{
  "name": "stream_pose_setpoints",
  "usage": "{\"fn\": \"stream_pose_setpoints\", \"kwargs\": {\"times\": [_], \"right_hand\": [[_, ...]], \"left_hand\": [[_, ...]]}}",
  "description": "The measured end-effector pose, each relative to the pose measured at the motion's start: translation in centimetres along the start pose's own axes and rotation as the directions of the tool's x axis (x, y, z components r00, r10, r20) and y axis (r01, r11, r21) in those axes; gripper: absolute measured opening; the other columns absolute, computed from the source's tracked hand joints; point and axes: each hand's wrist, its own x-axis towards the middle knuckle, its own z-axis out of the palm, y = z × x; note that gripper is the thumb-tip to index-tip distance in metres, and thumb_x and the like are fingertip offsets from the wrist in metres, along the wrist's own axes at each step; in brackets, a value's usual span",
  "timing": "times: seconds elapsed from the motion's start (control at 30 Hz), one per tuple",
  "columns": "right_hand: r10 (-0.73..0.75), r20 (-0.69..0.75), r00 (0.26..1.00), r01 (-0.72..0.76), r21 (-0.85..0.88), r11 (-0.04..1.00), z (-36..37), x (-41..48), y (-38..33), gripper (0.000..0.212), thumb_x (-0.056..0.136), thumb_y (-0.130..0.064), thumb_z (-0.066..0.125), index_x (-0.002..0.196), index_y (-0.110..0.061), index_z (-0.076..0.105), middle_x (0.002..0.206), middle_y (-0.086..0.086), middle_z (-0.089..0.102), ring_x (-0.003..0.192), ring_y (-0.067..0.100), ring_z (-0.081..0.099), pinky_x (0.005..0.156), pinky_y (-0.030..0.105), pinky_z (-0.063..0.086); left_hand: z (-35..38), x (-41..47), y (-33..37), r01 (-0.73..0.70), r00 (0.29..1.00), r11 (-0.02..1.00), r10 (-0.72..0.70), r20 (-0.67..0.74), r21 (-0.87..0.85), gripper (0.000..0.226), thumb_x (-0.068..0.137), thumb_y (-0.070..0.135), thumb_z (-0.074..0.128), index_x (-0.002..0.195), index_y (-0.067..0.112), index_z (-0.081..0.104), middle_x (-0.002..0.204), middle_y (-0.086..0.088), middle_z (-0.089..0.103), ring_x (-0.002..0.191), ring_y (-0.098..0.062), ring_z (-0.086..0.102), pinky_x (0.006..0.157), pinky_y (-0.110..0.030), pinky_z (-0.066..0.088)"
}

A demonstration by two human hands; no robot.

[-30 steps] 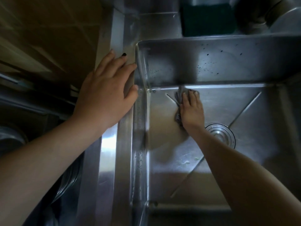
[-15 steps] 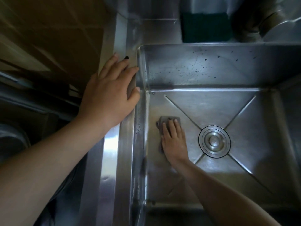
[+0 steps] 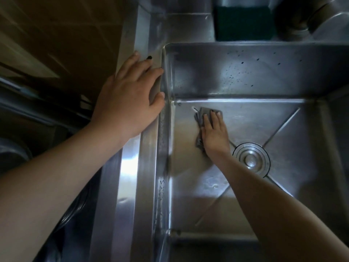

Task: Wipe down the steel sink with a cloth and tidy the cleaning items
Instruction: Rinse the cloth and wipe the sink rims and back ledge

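Pressing a grey cloth (image 3: 200, 118) flat, the open-palmed right hand (image 3: 214, 134) works inside the sink (image 3: 245, 76).

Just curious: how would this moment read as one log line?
right hand flat on cloth, wiping sink floor | left hand braced on rim | drain uncovered

Grey cloth (image 3: 200, 118) lies flat on steel sink (image 3: 245, 72) floor, far-left corner.

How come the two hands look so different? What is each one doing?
The left hand lies flat on the sink's rim, up high, with nothing under it. The right hand is down on the sink floor, pressing a grey cloth. The left looks bigger, being nearer the camera. Both are bare, fingers stretched out.
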Motion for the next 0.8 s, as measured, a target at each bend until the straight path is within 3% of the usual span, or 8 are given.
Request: {"fn": "stream_pose_setpoints", "kwargs": {"times": [0.23,0.37,0.43,0.57,0.63,0.73,0.8], "right_hand": [[0.002,0.002,1.000,-0.002,0.033,0.999,-0.4,-4.1,1.8,0.048,0.100,-0.025,0.033,0.145,-0.010,0.027,0.155,0.014,0.016,0.144,0.029,0.004,0.116,0.032,0.002],[-0.028,0.093,0.995,0.030,-0.023,0.999,-1.0,-5.4,2.3,0.049,0.100,-0.025,0.032,0.147,-0.012,0.022,0.156,0.013,0.010,0.145,0.028,0.002,0.116,0.032,0.003],[-0.095,0.136,0.986,0.107,-0.088,0.990,-1.5,-6.3,2.9,0.051,0.101,-0.025,0.031,0.148,-0.011,0.018,0.156,0.013,0.009,0.144,0.028,0.001,0.116,0.032,0.002],[-0.219,0.218,0.951,0.256,-0.160,0.953,-1.9,-8.5,4.9,0.052,0.101,-0.027,0.032,0.148,-0.010,0.018,0.156,0.014,0.012,0.144,0.029,0.004,0.117,0.035,0.003],[-0.266,0.283,0.922,0.321,-0.172,0.931,-2.3,-9.5,6.2,0.054,0.100,-0.030,0.034,0.148,-0.011,0.019,0.156,0.013,0.014,0.144,0.029,0.006,0.117,0.039,0.013],[-0.418,0.303,0.857,0.484,-0.194,0.853,-3.0,-11.2,7.8,0.056,0.095,-0.027,0.050,0.142,-0.004,0.033,0.149,0.021,0.030,0.139,0.039,0.024,0.111,0.048,0.027],[-0.421,0.376,0.825,0.513,-0.191,0.837,-2.9,-12.3,8.5,0.058,0.094,-0.029,0.051,0.144,-0.005,0.030,0.151,0.019,0.026,0.141,0.037,0.020,0.112,0.049,0.026]], "left_hand": [[0.0,0.2,-0.1,0.004,1.000,0.999,-0.005,-0.024,-0.033,0.048,0.090,0.037,0.042,0.135,0.019,0.042,0.147,-0.003,0.034,0.141,-0.019,0.017,0.109,-0.048,0.020],[-0.4,-0.1,0.1,-0.003,0.992,0.995,-0.009,-0.124,-0.097,0.039,0.090,0.031,0.040,0.117,0.011,0.058,0.136,-0.010,0.049,0.136,-0.024,0.031,0.110,-0.050,0.020],[-0.5,-0.5,0.5,0.029,0.992,0.999,-0.033,-0.118,-0.041,0.036,0.089,0.031,0.040,0.113,0.011,0.058,0.138,-0.011,0.047,0.137,-0.025,0.027,0.110,-0.051,0.014],[-0.3,-2.8,2.0,0.088,0.995,0.996,-0.089,0.040,0.008,0.048,0.087,0.041,0.047,0.130,0.018,0.044,0.153,-0.008,0.018,0.143,-0.025,0.004,0.112,-0.051,0.001],[-0.2,-5.5,3.0,0.055,0.996,0.998,-0.057,0.069,0.024,0.057,0.086,0.047,0.044,0.136,0.020,0.038,0.153,-0.008,0.018,0.142,-0.024,0.006,0.111,-0.052,0.001],[-0.1,-9.9,4.2,0.009,0.995,0.995,-0.018,0.100,0.098,0.064,0.087,0.054,0.032,0.141,0.019,0.033,0.154,-0.006,0.019,0.143,-0.021,0.008,0.111,-0.049,0.000],[0.1,-11.5,4.5,-0.018,0.992,0.979,-0.007,0.125,0.204,0.067,0.085,0.053,0.027,0.141,0.017,0.033,0.153,-0.008,0.020,0.142,-0.020,0.011,0.111,-0.044,-0.001]]}}
